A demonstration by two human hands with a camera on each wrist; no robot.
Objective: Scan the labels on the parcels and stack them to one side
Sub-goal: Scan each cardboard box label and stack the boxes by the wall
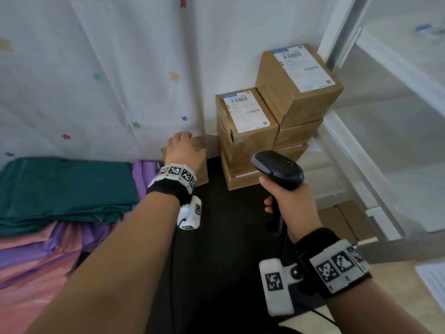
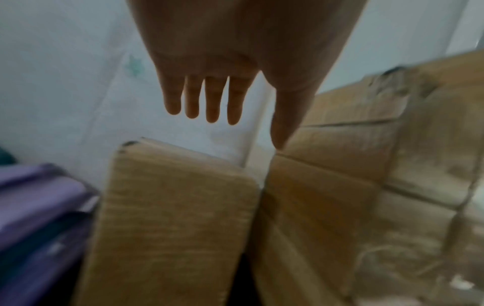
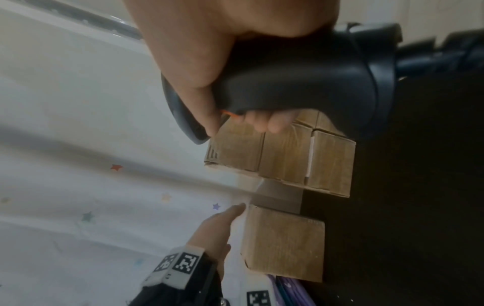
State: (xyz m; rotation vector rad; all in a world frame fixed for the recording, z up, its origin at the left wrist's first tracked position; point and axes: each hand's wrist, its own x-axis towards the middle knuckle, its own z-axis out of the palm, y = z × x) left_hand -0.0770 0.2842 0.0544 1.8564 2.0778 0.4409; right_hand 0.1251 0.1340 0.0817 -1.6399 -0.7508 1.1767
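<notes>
A white star-printed curtain [image 1: 96,68] hung behind the black table [image 1: 216,237]. The left grip [image 1: 184,150], fingers straight and holding nothing, hovered over a lone cardboard parcel [image 2: 170,217]. The right grip [image 1: 289,203] clasped a black barcode scanner [image 1: 277,169], with the stacked labelled parcels [image 1: 272,116] just beyond it.

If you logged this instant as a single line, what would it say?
left hand: open, above small brown cardboard parcel | right hand: grips black handheld barcode scanner | labelled brown parcel stacks: right of it
</notes>
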